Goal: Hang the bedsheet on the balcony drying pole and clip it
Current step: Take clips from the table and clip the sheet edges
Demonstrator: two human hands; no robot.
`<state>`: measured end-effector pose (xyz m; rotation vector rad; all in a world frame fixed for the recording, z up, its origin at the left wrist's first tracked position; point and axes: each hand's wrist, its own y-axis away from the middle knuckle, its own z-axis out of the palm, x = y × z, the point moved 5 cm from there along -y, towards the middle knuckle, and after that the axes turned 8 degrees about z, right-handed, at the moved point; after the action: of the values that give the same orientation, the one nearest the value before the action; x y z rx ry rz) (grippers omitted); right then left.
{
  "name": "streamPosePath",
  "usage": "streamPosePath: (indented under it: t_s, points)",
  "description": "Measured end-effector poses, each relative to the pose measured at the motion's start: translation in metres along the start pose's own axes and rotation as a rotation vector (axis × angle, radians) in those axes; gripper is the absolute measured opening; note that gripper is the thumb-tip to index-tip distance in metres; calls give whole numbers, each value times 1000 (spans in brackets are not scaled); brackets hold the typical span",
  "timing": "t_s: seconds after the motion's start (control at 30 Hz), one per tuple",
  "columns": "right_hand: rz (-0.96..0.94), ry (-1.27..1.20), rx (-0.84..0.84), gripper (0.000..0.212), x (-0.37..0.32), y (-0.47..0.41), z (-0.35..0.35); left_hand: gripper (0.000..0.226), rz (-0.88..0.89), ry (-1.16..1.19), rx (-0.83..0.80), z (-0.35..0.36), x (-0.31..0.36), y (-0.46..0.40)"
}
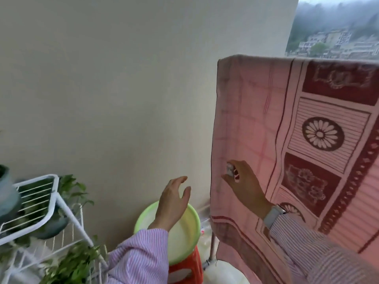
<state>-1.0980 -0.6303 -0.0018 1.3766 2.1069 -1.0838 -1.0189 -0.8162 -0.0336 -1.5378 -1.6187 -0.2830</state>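
Observation:
A pink bedsheet (266, 124) with dark red flower and panel patterns hangs over a pole, which the cloth hides along its top edge (287, 59). My right hand (244, 181) is raised in front of the sheet's left part and pinches a small white and red clip (230, 170) between thumb and fingers. My left hand (174, 199) hovers left of the sheet's edge, fingers spread, holding nothing and not touching the cloth.
A light green basin (184, 232) sits on a red stool (186, 271) below my left hand. A white wire rack (41, 201) with potted plants stands at the left. A plain wall fills the back. The drying stand's leg (212, 251) shows beneath the sheet.

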Motion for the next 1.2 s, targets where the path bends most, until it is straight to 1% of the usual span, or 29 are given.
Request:
streamPosePath:
  t_s: [0.07,0.17,0.33,0.47,0.5,0.57,0.6,0.67,0.77,0.8,0.87,0.97,1.0,1.07,1.13,1.2]
  points:
    - [6,-5,29,30,-4,-34,11,29,15,35,11,-3,-12,-40]
    - [-36,34,73,31,-5,-80,19,25,33,126,12,3,-27,-104]
    - [-58,197,201,30,3,-126,21,25,133,313,-91,40,-18,-209]
    - [-63,381,313,35,2,-140,16,36,188,547,-200,76,0,-268]
    - [-55,425,337,35,1,-143,15,33,185,609,-216,83,3,-276]
    - [-48,496,382,34,-4,-150,14,12,177,723,-217,91,6,-289]
    - [-53,521,398,33,-6,-154,13,7,178,765,-211,93,6,-294]
    - [-66,563,419,33,-13,-164,13,12,204,826,-226,96,2,-306]
    - [-79,652,457,34,-20,-175,15,6,294,842,-274,109,-5,-325]
    - [-80,681,461,34,-22,-177,18,6,321,852,-310,114,-5,-329]
    - [-61,725,458,36,-23,-180,22,11,365,903,-435,125,0,-331]
    - [-14,735,489,36,-23,-181,22,17,358,1100,-663,134,9,-326]
    - [0,737,499,37,-23,-181,21,16,341,1170,-704,135,11,-324]
    - [20,740,513,39,-23,-180,19,12,328,1221,-697,137,12,-324]
    - [50,713,524,40,-22,-178,17,9,330,1197,-639,136,13,-324]
    - [69,693,549,38,-24,-176,15,15,338,1162,-570,136,12,-323]
